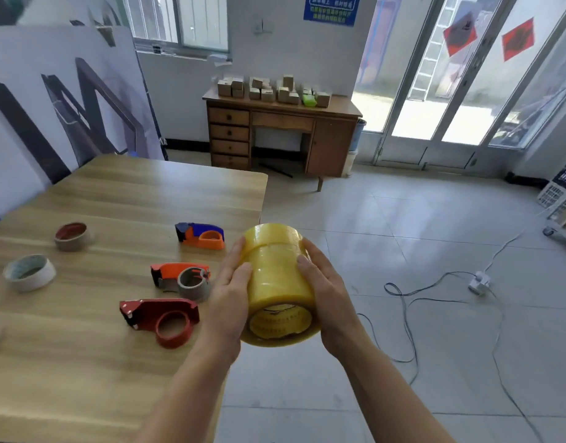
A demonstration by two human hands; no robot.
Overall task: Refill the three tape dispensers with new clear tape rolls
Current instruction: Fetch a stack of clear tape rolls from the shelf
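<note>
While you stand at the right edge of the counter [83, 362], both hands hold one tape stack [276, 279]: yellowish clear rolls joined end to end, lying on their side in the air, just off the counter's edge and over the tiled floor [387, 244]. Your left hand [230, 298] wraps the stack's left flank, thumb laid on top. Your right hand [323, 295] cups the right flank, thumb also on top, fingers hidden behind. The near end faces you and shows a printed core. Seams ring the stack; the roll count is unclear. Three dispensers lie on the counter, left of your left hand: blue dispenser [201, 235] farthest, orange dispenser [179, 276] in the middle with a grey core at its round end, red dispenser [161, 318] nearest. Two loose cores sit further left, well apart from them: brown core [71, 235] and white core [29, 271]. On the floor to your right, a power strip [479, 281] among looping cables.
</note>
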